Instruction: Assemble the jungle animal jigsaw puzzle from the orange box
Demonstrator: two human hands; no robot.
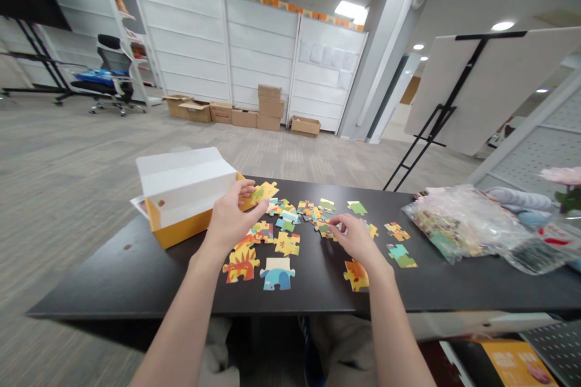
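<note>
My left hand [236,211] holds a yellow and green puzzle piece [264,192] between thumb and fingers, beside the yellow box. My right hand [353,234] is over the middle pieces, its thumb and forefinger close together at a yellow-green piece [327,231]. Several loose pieces lie between the hands. An orange lion piece [241,265] and a blue elephant piece [277,274] lie near the front edge. An orange piece [356,276] is partly under my right wrist. Two more, an orange-yellow one [397,231] and a green one [402,256], lie to the right.
An open yellow box [181,228] with a white lid stands on the black table [149,281] at the left. Clear plastic bags [467,224] of items cover the right side. Below the right front edge are boxes [517,363]. Cardboard boxes and an easel stand beyond.
</note>
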